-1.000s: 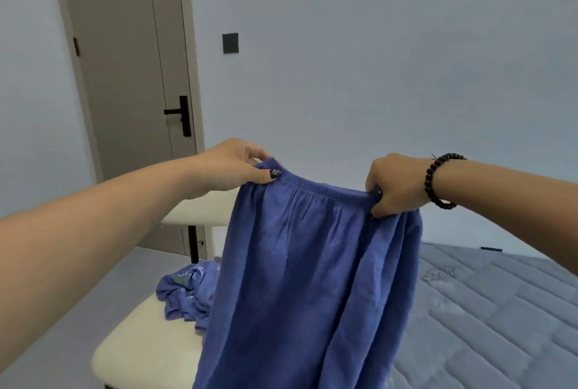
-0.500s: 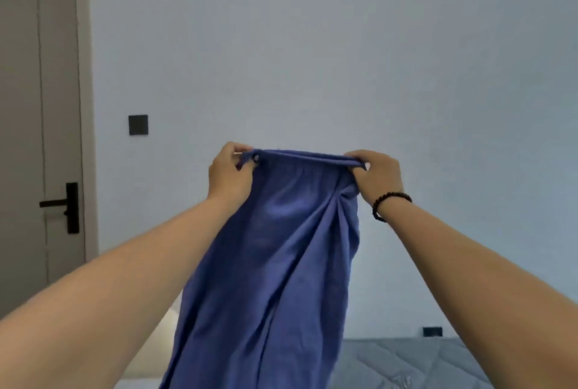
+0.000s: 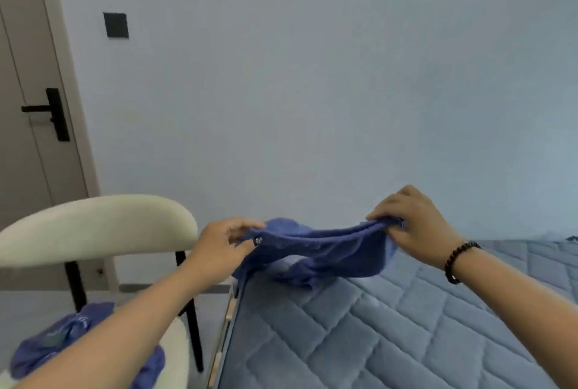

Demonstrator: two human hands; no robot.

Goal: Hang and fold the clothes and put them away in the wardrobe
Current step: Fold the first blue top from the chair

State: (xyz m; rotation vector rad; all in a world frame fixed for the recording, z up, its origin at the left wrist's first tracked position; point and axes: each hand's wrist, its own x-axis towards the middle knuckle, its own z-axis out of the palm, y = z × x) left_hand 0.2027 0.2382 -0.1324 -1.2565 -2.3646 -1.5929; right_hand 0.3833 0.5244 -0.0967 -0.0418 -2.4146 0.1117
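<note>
Two hands, one garment: both pinch the blue trousers (image 3: 316, 251) at the waistband, head view only.
Garment look: mid-blue, soft crinkly fabric, elastic gathered waist; waistband sags in a shallow curve betw. the hands; blurred, so seams can't be made out.
Garment place: top edge held just above the near-left corner of the mattress (image 3: 391, 332); lower cloth bunched on the quilted grey-blue surface, some draped over the left edge.
Left hand (image 3: 219, 251): thumb and fingers clamped on the waistband's left end; dark painted thumbnail shows.
Right hand (image 3: 409, 226): fingers curled over, gripping the right end; beaded bracelet (image 3: 458, 262) on the wrist.
Chair (image 3: 93, 226): cream padded back, black legs, left of the bed; second blue garment (image 3: 56, 345) crumpled on its seat, partly hidden by the left forearm.
Backdrop: pale wall w. a dark switch plate (image 3: 116, 25); door (image 3: 28, 91) w. black handle at far left.
Change vs 0.5 s ago: trousers were held high against the wall, hanging full length; now lowered onto the mattress, hands wider apart, view tipped down so chair and bed show.
Change vs 1 s ago: cloth no longer hangs in front of the chair.
</note>
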